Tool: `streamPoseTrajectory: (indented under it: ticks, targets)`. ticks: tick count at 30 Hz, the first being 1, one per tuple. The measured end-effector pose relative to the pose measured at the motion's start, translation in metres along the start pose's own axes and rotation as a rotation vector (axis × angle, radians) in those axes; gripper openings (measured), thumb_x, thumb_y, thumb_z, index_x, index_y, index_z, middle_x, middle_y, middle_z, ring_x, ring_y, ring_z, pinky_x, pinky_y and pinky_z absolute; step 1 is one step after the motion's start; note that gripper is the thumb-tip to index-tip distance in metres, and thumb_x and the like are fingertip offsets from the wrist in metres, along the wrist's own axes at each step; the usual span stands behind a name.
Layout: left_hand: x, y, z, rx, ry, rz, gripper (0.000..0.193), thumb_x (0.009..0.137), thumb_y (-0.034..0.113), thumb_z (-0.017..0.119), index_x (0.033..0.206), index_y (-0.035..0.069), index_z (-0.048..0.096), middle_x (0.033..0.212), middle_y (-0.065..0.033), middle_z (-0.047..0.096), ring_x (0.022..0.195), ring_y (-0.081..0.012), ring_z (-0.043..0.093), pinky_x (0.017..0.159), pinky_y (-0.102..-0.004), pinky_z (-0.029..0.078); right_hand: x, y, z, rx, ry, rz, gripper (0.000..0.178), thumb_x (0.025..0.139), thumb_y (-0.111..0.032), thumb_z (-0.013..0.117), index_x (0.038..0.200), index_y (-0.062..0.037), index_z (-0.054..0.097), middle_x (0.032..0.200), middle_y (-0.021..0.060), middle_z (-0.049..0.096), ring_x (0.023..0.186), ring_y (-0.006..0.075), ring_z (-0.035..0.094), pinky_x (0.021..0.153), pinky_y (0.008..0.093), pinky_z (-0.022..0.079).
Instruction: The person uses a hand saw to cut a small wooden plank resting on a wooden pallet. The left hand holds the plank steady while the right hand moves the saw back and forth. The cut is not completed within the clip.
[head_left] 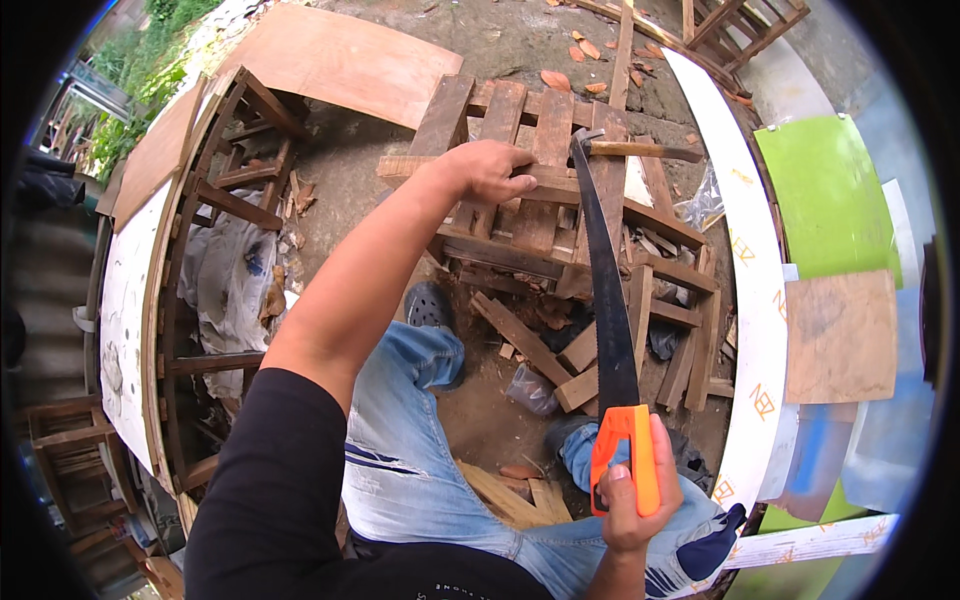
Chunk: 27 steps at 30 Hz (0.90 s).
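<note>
My left hand (492, 172) is closed on a long wooden board (552, 187) that lies across a low slatted wooden bench (505, 112). In my right hand (645, 500) is the orange handle of a handsaw (612, 300). Its dark blade points away from me and passes over the board, to the right of my left hand. The blade's tip lies near the head of a hammer (645, 149) with a wooden handle, which rests on the bench slats. Whether the saw teeth touch the board I cannot tell.
Wood offcuts (530, 340) and a clear plastic cup (532, 390) lie on the ground between my feet and the bench. A wooden frame (235, 205) stands at left, beside a plywood sheet (340, 60). White-faced panels (745, 300) curve along the right.
</note>
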<state>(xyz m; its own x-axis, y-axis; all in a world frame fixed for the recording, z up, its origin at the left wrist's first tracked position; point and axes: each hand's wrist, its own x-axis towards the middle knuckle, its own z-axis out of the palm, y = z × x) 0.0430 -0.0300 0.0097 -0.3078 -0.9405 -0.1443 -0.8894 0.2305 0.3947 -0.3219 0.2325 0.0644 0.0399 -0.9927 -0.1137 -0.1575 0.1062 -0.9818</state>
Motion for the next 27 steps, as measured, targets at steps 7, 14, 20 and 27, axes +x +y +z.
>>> streamPoseTrajectory:
  ticks: [7, 14, 20, 27]
  targets:
    - [-0.01, 0.018, 0.011, 0.157, 0.105, -0.009, 0.052, 0.1, 0.054, 0.05, 0.121, 0.008, 0.061, 0.11, -0.018, 0.069, 0.106, -0.0381, 0.065, 0.087, -0.0478, 0.052, 0.003, 0.005, 0.006, -0.034, -0.015, -0.116, 0.059, 0.085, -0.004, 0.064, 0.139, 0.0135, 0.051, 0.107, 0.0161, 0.07, 0.091, 0.0189, 0.066, 0.084, 0.0303, 0.051]
    - [-0.005, 0.025, 0.004, 0.113, -0.042, -0.12, 0.057, 0.101, 0.058, 0.043, 0.12, 0.008, 0.061, 0.107, -0.0184, 0.07, 0.105, -0.0395, 0.065, 0.087, -0.0497, 0.051, 0.0, -0.001, 0.009, -0.049, -0.011, -0.043, 0.057, 0.084, -0.003, 0.065, 0.137, 0.0137, 0.052, 0.111, 0.0182, 0.072, 0.097, 0.0208, 0.07, 0.09, 0.0313, 0.053]
    - [-0.001, 0.025, 0.014, 0.022, 0.05, -0.293, 0.053, 0.103, 0.05, 0.038, 0.129, 0.011, 0.062, 0.117, -0.0176, 0.069, 0.114, -0.037, 0.062, 0.1, -0.0484, 0.048, 0.008, 0.004, 0.015, -0.142, -0.01, -0.195, 0.058, 0.083, -0.002, 0.064, 0.138, 0.0133, 0.052, 0.111, 0.0174, 0.072, 0.094, 0.0196, 0.07, 0.086, 0.0302, 0.054]
    - [0.007, 0.04, 0.055, 0.159, 0.4, -0.42, 0.045, 0.101, 0.045, 0.044, 0.123, 0.013, 0.067, 0.12, -0.0131, 0.067, 0.119, -0.0324, 0.057, 0.102, -0.0522, 0.039, 0.011, 0.007, 0.016, -0.096, -0.021, -0.101, 0.057, 0.084, -0.001, 0.064, 0.138, 0.0132, 0.053, 0.113, 0.0188, 0.072, 0.092, 0.0192, 0.069, 0.085, 0.0302, 0.055]
